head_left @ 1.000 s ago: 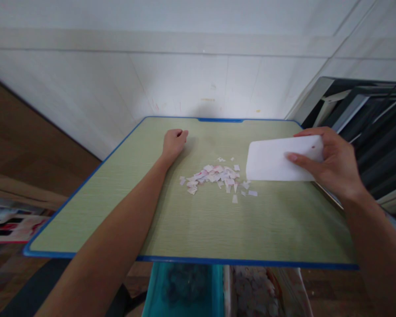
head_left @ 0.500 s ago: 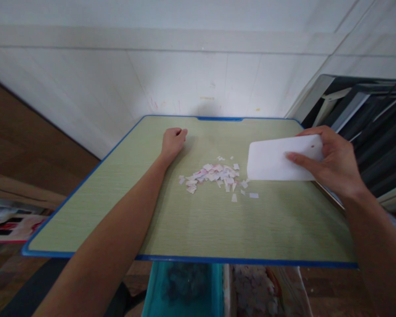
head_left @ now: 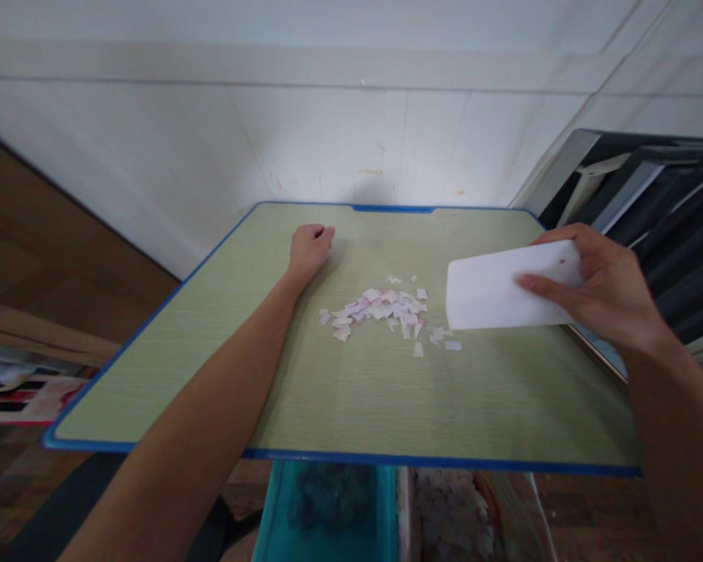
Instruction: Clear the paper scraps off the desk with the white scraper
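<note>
A pile of small cut paper scraps (head_left: 380,306), white with pinkish marks, lies in the middle of the green tabletop (head_left: 351,406). Several loose pieces lie off its right side. My right hand (head_left: 597,277) grips a flat white card (head_left: 486,289) with rounded corners and a small hole, thumb on the near face and fingers behind. The card's lower left corner is close to the loose scraps; whether it touches the table I cannot tell. Left of and beyond the pile, my left hand (head_left: 309,251) rests on the table in a loose fist, with nothing visible in it.
Blue edging (head_left: 445,463) runs round the table, which stands against a white wall (head_left: 328,133). Below the front edge are a turquoise bin (head_left: 275,515) with dark contents and a clear bag (head_left: 521,507) of paper bits. Dark frames (head_left: 668,187) lean at the right.
The card in my right hand has tipped slightly, its left end a little lower and further right. My left hand stays where it was. The whole view has shifted slightly.
</note>
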Action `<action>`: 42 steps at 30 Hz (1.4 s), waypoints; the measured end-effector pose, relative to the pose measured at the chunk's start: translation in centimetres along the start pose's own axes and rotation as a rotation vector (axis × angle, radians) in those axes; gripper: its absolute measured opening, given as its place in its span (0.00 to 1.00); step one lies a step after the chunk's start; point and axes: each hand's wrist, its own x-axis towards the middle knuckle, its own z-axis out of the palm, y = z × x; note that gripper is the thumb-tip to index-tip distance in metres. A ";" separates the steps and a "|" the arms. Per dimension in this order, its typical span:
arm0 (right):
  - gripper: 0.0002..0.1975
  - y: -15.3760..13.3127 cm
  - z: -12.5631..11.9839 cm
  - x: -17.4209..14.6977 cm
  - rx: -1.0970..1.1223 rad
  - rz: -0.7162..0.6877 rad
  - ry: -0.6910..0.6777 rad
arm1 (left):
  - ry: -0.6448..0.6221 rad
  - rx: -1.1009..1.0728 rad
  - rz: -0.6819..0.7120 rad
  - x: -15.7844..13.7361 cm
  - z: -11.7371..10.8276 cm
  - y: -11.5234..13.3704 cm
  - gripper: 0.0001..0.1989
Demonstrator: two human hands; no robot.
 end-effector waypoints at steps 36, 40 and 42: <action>0.16 -0.4 0.6 0.0 -0.051 -0.016 -0.012 | -0.016 0.036 -0.037 -0.2 -0.1 0.5 0.17; 0.16 -0.5 0.5 -0.1 -0.057 -0.036 -0.011 | -0.017 0.065 -0.039 -0.3 -0.1 0.5 0.17; 0.17 -0.5 0.4 -0.2 -0.068 -0.044 0.016 | -0.015 0.066 -0.043 -0.2 0.0 0.5 0.17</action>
